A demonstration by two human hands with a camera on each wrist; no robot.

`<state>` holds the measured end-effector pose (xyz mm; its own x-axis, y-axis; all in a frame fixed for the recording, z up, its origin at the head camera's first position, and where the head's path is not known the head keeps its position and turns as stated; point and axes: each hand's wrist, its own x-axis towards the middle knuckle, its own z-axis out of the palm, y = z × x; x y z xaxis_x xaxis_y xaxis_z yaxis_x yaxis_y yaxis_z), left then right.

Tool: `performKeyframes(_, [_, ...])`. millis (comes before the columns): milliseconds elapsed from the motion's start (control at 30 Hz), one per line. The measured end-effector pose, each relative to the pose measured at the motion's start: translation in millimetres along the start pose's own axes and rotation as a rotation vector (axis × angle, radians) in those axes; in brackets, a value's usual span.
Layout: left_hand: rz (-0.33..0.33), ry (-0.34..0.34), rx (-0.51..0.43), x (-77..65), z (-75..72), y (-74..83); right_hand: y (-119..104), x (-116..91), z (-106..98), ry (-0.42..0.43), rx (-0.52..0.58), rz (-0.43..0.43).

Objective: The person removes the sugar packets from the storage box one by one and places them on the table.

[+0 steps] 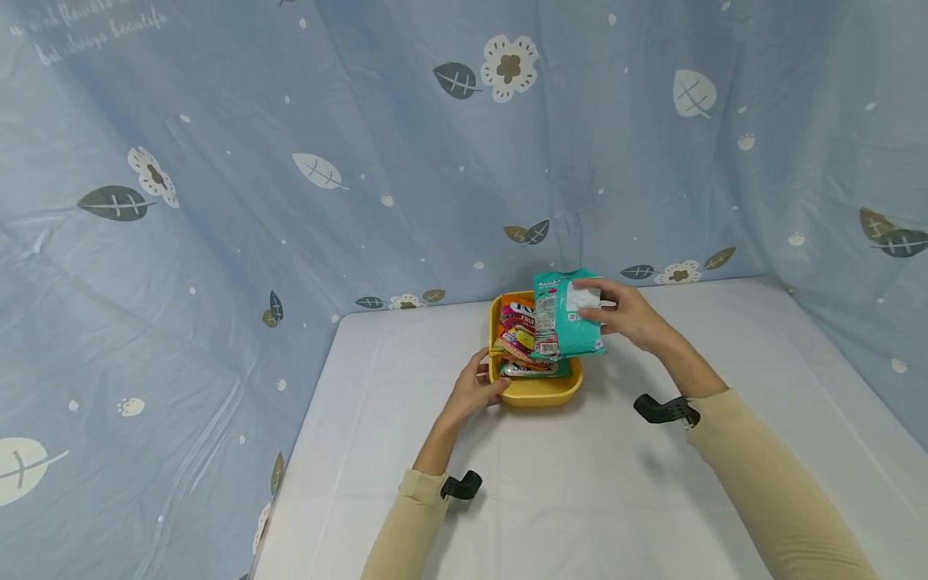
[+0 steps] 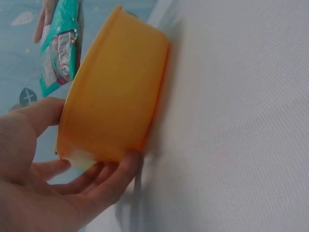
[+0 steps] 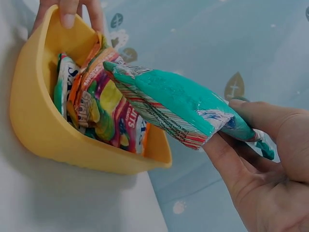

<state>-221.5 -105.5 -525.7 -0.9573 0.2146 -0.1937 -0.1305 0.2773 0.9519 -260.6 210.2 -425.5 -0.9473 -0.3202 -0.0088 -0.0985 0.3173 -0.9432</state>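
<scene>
Left fingers (image 2: 113, 183) held a box (image 1: 540, 396) by the desk's (image 1: 406, 403) back edge; right fingers (image 3: 223, 157) pinched a bag (image 1: 560, 318) above, probably needing gentle moving next.

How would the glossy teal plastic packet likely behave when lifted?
The glossy teal plastic packet probably flexes, since its film is creased. It may be slippery, given the shiny surface. It seems fairly light, as the bare right hand alone pinches it between thumb and fingers.

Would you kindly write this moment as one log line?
left hand: holds yellow round-cornered plastic container; right hand: grips teal plastic packet above container; inside: colourful printed plastic packets
</scene>
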Motion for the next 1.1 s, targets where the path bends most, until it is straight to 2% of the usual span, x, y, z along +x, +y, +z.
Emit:
performKeyframes(167, [-0.007,0.007,0.02,-0.5,0.4,0.1,2,-2,-4,0.003,0.026,-0.001])
performKeyframes(1100, [-0.022,0.011,0.019,-1.7,-0.1,3.0,7,-11,-21,0.049,-0.015,0.02])
